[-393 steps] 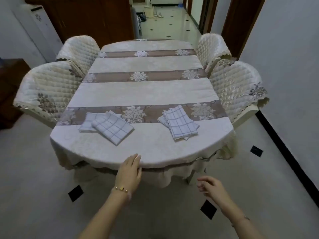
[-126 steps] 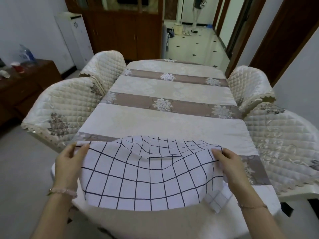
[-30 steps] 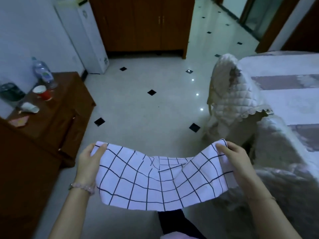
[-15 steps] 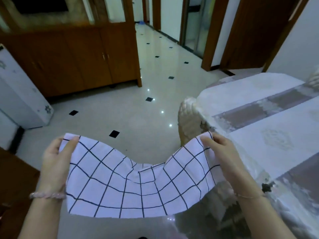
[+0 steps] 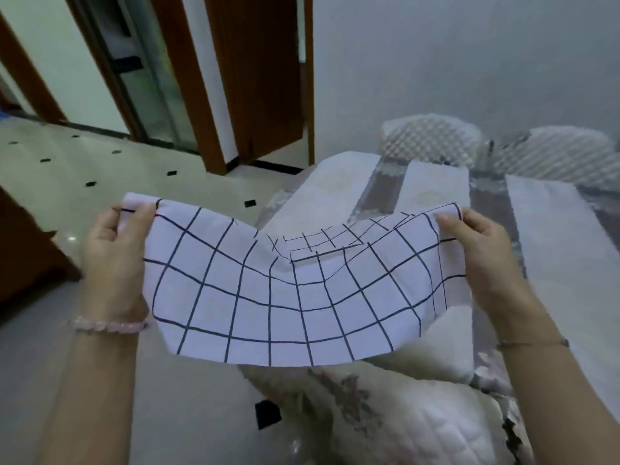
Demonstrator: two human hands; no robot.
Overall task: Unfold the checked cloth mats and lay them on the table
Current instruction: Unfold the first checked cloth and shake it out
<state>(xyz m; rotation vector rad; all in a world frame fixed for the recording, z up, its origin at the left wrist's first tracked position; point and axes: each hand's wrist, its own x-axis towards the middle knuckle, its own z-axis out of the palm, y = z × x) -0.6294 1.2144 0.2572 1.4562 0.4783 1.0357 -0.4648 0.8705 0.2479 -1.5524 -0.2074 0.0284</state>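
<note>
Beside striped table [image 5: 432,186] | left hand [image 5: 112,260], right hand [image 5: 483,253] apart — pinching checked mat [image 5: 268,297] top corners | tiled floor [image 5: 67,156]

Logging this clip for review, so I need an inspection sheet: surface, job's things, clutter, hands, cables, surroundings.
Surface: cloth-covered table, striped, at right.
Job's things: checked mat unfolded, held in the air, sagging in the middle.
Clutter: nothing seen.
Hands: left hand grips the mat's left edge; right hand grips its right edge.
Cables: nothing seen.
Surroundings: quilted chairs, tiled floor, wooden door.
</note>
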